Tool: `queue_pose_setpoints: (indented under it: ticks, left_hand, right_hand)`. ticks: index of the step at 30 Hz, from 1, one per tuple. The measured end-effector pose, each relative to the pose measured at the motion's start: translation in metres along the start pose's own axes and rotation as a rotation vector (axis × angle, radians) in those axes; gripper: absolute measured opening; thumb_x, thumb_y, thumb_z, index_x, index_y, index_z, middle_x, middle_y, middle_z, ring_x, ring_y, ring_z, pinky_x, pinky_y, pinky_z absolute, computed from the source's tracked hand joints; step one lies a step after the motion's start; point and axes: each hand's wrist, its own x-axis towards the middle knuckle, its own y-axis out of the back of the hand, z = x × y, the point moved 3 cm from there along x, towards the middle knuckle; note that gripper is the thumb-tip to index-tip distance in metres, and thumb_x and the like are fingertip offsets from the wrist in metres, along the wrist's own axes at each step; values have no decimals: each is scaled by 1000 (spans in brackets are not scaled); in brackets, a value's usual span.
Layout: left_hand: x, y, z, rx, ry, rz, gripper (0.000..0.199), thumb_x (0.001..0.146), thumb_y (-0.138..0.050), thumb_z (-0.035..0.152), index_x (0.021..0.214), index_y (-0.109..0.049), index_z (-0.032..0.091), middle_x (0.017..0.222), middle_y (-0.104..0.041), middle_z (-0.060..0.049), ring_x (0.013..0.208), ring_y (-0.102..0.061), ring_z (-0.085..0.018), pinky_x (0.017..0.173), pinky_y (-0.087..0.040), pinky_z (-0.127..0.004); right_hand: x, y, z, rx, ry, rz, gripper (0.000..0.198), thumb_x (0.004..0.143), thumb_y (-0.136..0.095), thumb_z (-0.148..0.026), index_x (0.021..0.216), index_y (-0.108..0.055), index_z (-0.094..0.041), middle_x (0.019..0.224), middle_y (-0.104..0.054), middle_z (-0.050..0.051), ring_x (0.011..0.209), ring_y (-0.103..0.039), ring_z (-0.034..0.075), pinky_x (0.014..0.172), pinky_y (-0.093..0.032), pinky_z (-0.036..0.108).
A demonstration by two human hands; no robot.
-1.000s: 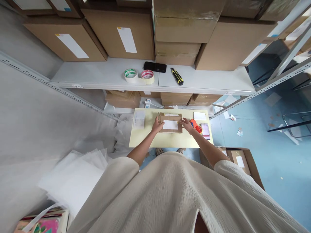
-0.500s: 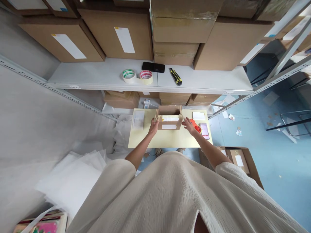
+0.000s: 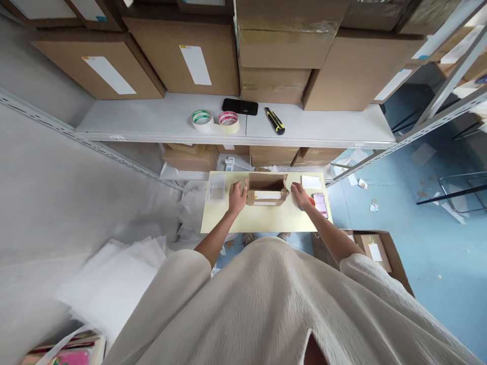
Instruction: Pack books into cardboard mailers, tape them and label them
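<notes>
A small brown cardboard box (image 3: 262,201) with torn flaps stands on the pale yellow table, its top open and white labels on its near side. My left hand (image 3: 237,197) is just left of the box, thumb and fingers apart around no object. To the right of the box is my right hand (image 3: 299,194), its fingers loosely bent and apart from the box, with nothing visible in them. Partly hidden beneath that hand lies a red tape dispenser (image 3: 312,201). Beside it is a phone with a lit screen (image 3: 320,204).
The table (image 3: 266,223) also bears a clear plastic case (image 3: 217,187) and white paper (image 3: 311,181). On the shelf (image 3: 152,119) are two tape rolls (image 3: 228,121), a black phone (image 3: 239,106), a utility knife (image 3: 274,120) and several cartons (image 3: 198,61). A large open carton (image 3: 395,258) stands on the floor.
Both hands have moved off the box's ends, the left outward to the left and the right slightly to the right. The box has tipped, showing more of its open top.
</notes>
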Motion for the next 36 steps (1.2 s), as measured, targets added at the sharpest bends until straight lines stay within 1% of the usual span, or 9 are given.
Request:
queue_pose_setpoints:
  ticks: [2,4,7,11,16,22,27,32,36]
  left_hand:
    - [1,2,18,92,-178,-26,32,111,-55,35,135,-73,23,147,-69,-18,148,-59,-35,129,-43,-53]
    - [1,0,31,161,-274,-107,27,111,-55,34,125,-76,25,140,-71,-17,142,-61,-36,127,-43,-55]
    - [2,-7,41,234,-338,-216,28,112,-53,34,119,-79,26,133,-73,-15,134,-64,-36,126,-43,-56]
    - [2,-17,43,241,-412,-286,35,113,-47,35,117,-81,26,128,-76,-15,128,-67,-35,124,-46,-54]
    - [5,-24,37,276,-342,-315,37,114,-47,39,106,-81,25,120,-77,-15,121,-71,-34,120,-50,-52]
    - [0,-21,24,251,-304,-352,33,108,-56,40,91,-79,26,110,-77,-15,121,-70,-35,123,-51,-55]
    - [-12,-19,11,249,-282,-430,10,93,-76,33,98,-81,26,137,-75,-13,146,-59,-40,132,-42,-60]
    - [-15,-19,4,265,-254,-476,35,89,-85,34,122,-81,27,168,-59,-14,165,-41,-46,136,-34,-65]
    - [-14,-22,0,290,-250,-485,58,85,-93,40,139,-75,27,187,-35,-16,175,-23,-48,139,-29,-69]
  right_hand:
    - [0,4,-9,25,4,54,64,108,-44,-63,154,-67,-24,149,-75,17,136,-72,32,119,-56,50]
    - [-2,7,-23,33,45,57,59,107,-49,-60,147,-72,-24,148,-76,16,135,-71,32,121,-55,50]
    - [-7,5,-49,-43,175,-14,50,107,-51,-53,140,-79,-28,145,-78,12,137,-69,32,123,-53,52]
    - [-12,-7,-77,-196,314,-177,45,112,-50,-45,141,-81,-29,145,-79,9,143,-65,33,129,-47,54]
    - [-11,-21,-88,-357,379,-310,49,117,-45,-46,149,-77,-27,155,-75,10,152,-60,34,134,-38,57]
    - [-9,-19,-78,-494,334,-296,48,117,-44,-49,142,-80,-27,151,-76,14,145,-63,38,130,-37,63]
    - [-10,-16,-65,-681,317,-247,46,108,-57,-35,149,-75,-25,153,-74,17,150,-56,40,129,-37,63]
    - [-13,-15,-57,-807,336,-269,48,101,-62,-23,147,-77,-21,156,-69,22,153,-51,43,128,-36,64]
    - [-14,-19,-56,-786,350,-321,59,101,-68,-32,159,-66,-19,169,-59,23,156,-49,45,131,-36,64]
